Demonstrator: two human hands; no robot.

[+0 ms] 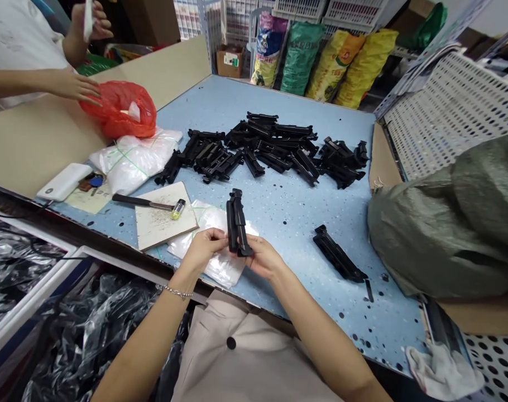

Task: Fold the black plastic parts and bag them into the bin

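Between my two hands is a long black plastic part (237, 223), held upright over the near edge of the table. My left hand (207, 245) pinches its lower left side, with the wrist wearing a bracelet. My right hand (260, 255) grips its lower right end, and some of those fingers are hidden behind it. Under my hands lies a stack of clear plastic bags (224, 271). A similar black part (338, 254) rests alone to the right. Beyond, a heap of such black parts (274, 142) spreads over the blue table (287, 206).
On the left, a hammer (143, 201) lies across a board (164, 223), near a white power bank (65, 181). A co-worker's hand (76, 86) touches a red plastic bag (124, 106). A large green-grey sack (446, 223) bulges over the right edge. Black plastic bags fill a bin at lower left.
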